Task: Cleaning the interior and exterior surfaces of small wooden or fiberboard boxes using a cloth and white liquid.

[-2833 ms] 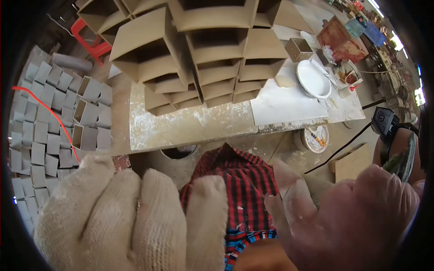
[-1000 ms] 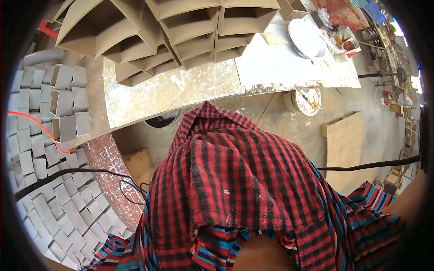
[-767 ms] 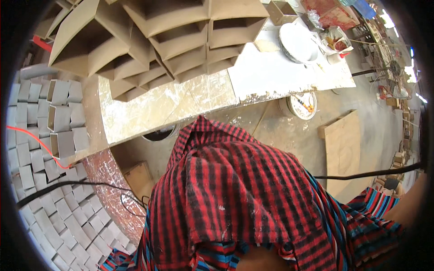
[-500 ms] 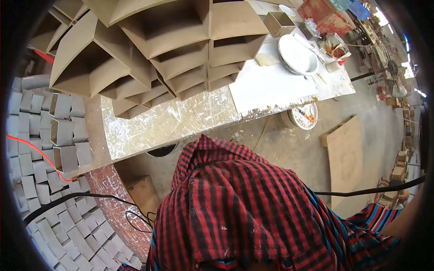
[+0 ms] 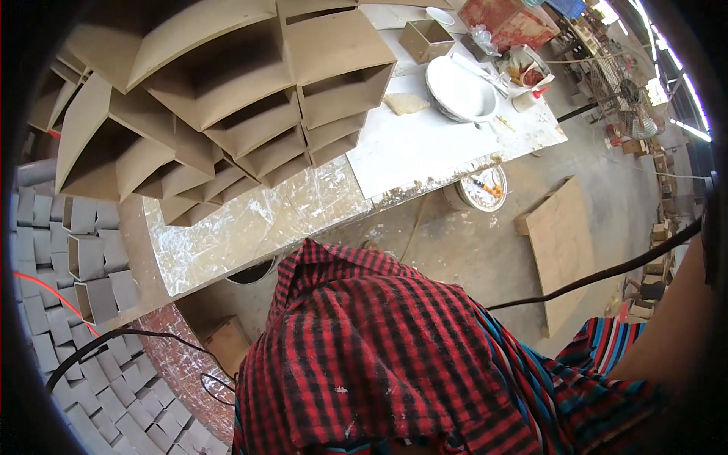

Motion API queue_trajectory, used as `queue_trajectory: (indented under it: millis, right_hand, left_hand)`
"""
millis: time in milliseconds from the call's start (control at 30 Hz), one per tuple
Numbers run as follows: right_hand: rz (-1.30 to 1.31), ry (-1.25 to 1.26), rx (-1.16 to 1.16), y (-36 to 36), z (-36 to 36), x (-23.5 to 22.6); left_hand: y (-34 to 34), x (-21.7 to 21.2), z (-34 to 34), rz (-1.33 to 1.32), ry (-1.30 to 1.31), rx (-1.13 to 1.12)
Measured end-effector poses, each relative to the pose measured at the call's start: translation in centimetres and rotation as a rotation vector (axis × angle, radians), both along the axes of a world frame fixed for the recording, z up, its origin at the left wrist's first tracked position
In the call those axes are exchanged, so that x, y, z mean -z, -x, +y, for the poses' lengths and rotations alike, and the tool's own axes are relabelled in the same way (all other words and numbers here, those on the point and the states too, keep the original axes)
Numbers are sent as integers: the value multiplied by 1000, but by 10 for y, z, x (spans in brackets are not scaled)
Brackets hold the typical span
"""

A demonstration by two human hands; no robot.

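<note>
At left, many matte grey rectangular boxes (image 5: 92, 256) stand massed, apparently already coated. Right of them, open-fronted brown board boxes (image 5: 341, 59) are stacked on the pale, white-smeared table (image 5: 250, 220), seemingly uncoated. Farther right sits a round white basin (image 5: 457, 85). Only the bare right forearm (image 5: 667, 326) shows; both hands are out of view, their state unknowable.
</note>
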State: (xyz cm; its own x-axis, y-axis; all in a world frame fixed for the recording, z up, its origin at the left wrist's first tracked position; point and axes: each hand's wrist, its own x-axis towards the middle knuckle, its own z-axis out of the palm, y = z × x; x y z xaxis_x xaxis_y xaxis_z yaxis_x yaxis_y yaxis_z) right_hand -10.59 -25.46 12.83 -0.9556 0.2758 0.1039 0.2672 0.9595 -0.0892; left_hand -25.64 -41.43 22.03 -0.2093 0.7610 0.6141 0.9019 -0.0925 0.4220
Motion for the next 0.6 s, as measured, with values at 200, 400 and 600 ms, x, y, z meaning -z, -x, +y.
queue_trajectory:
  millis: [200, 400, 600]
  right_hand:
    - [10, 12, 5, -1, 1, 1]
    - [18, 8, 7, 0, 0, 0]
    - [7, -10, 4, 0, 1, -4]
  left_hand:
    - [0, 6, 4, -5, 3, 2]
    - [0, 3, 6, -12, -13, 6]
    - [2, 5, 7, -6, -21, 5]
